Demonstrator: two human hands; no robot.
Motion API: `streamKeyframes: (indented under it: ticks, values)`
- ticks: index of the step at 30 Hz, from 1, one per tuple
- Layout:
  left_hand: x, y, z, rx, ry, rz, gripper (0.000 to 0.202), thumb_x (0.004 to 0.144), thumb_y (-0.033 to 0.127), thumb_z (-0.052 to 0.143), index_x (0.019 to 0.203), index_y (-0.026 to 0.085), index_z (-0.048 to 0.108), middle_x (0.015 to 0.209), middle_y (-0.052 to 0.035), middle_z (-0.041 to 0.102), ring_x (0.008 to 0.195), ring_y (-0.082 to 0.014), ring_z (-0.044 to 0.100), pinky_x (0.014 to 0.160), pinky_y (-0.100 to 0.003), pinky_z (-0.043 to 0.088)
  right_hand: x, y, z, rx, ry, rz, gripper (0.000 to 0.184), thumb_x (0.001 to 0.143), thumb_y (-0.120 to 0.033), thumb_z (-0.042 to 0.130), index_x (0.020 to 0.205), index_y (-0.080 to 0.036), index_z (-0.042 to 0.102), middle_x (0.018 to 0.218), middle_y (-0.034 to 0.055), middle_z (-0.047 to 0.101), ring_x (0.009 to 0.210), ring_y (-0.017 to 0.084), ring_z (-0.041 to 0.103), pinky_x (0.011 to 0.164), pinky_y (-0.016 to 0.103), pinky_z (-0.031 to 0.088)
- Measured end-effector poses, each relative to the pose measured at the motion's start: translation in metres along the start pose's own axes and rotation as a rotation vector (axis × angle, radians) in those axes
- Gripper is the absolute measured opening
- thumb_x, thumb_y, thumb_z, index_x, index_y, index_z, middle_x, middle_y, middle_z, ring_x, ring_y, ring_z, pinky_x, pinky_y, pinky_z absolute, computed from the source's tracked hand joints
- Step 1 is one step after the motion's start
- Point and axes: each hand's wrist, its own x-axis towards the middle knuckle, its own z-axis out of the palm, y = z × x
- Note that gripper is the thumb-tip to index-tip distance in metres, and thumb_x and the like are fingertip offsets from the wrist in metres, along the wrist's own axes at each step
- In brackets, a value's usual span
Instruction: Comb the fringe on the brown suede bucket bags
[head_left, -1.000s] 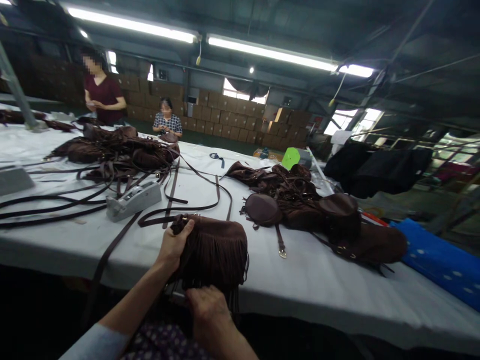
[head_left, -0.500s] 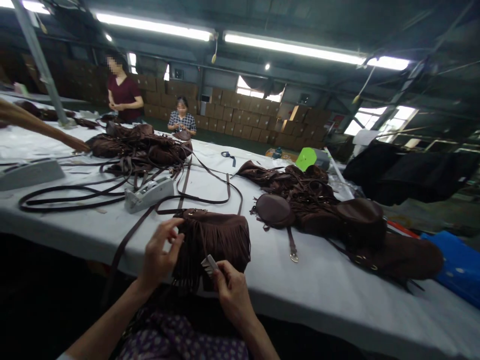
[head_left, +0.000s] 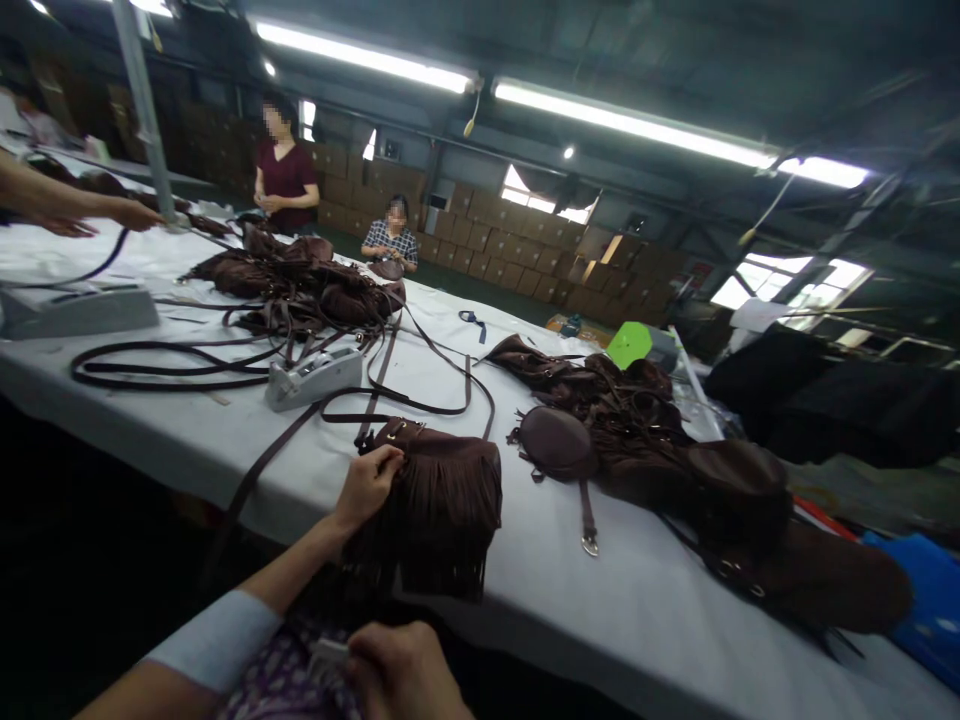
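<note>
A dark brown fringed handbag [head_left: 454, 480] lies at the table's front edge, its fringe hanging down over the edge. My left hand [head_left: 367, 490] pinches the bag's upper left part, near the small metal fittings. Low in the view and close to my body, my right hand [head_left: 409, 670] is closed on a small pale comb [head_left: 330, 650], which is blurred. The comb is apart from the bag. A long brown strap [head_left: 405, 400] loops across the table behind the bag.
A grey tape dispenser [head_left: 315, 378] stands behind my left hand, before a heap of brown bags [head_left: 300, 280]. More bags [head_left: 645, 440] lie at the right, by a blue sheet [head_left: 919, 580]. Another person's hand [head_left: 135, 213] reaches in at left; two people are across the table.
My right hand has drawn the comb down from the fringe toward my body. My left hand has moved onto the bag's top. At left, the other person's arm has shifted. The view has turned slightly.
</note>
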Motion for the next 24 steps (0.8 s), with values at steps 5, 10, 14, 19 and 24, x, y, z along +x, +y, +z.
streamKeyframes:
  ticks: [5, 10, 14, 19, 24]
  values:
    - [-0.013, 0.013, -0.019, -0.115, -0.440, 0.305, 0.013, 0.081, 0.020, 0.054, 0.076, 0.016, 0.065, 0.078, -0.0042, 0.066, 0.075, -0.0153, 0.062, 0.071, -0.025, 0.047, 0.000, 0.010, -0.065, -0.376, 0.379, -0.060, 0.021, 0.092, -0.017, 0.043, 0.094, -0.020, 0.064, 0.077, 0.0032, 0.064, 0.072, 0.015, 0.059, 0.064, 0.023, 0.038]
    - [-0.009, 0.056, -0.034, -0.151, -0.441, 0.385, 0.018, 0.085, 0.023, 0.053, 0.074, 0.017, 0.066, 0.081, -0.0045, 0.068, 0.074, -0.0141, 0.063, 0.071, -0.023, 0.047, 0.031, 0.016, -0.132, -0.753, 0.507, -0.048, 0.021, 0.094, -0.022, 0.045, 0.098, -0.021, 0.065, 0.077, 0.0035, 0.059, 0.072, 0.017, 0.053, 0.067, 0.027, 0.035]
    - [0.032, 0.072, -0.011, 0.084, -0.141, 0.285, 0.025, 0.092, 0.026, 0.044, 0.102, 0.015, 0.063, 0.100, -0.0093, 0.067, 0.094, -0.0184, 0.062, 0.084, -0.028, 0.045, 0.055, 0.030, -0.113, -0.932, 0.290, 0.088, 0.021, 0.087, -0.009, 0.050, 0.090, -0.022, 0.065, 0.079, 0.0033, 0.061, 0.075, 0.017, 0.053, 0.065, 0.028, 0.031]
    - [0.053, 0.050, 0.040, 0.692, -0.413, 0.266, 0.055, 0.085, 0.055, 0.051, 0.112, 0.008, 0.059, 0.105, -0.0215, 0.064, 0.099, -0.0333, 0.059, 0.085, -0.045, 0.043, 0.042, 0.054, -0.087, -0.904, 0.156, 0.164, 0.020, 0.088, -0.009, 0.047, 0.087, -0.021, 0.062, 0.081, 0.0027, 0.064, 0.076, 0.017, 0.056, 0.064, 0.027, 0.032]
    - [0.026, 0.039, 0.077, 0.746, -0.544, 0.377, 0.042, 0.075, 0.048, 0.068, 0.097, 0.012, 0.064, 0.102, -0.0175, 0.066, 0.099, -0.0336, 0.059, 0.097, -0.054, 0.029, 0.019, 0.072, -0.072, -0.837, 0.181, 0.266, 0.019, 0.093, -0.014, 0.043, 0.090, -0.020, 0.061, 0.081, 0.0042, 0.066, 0.076, 0.017, 0.060, 0.064, 0.026, 0.034]
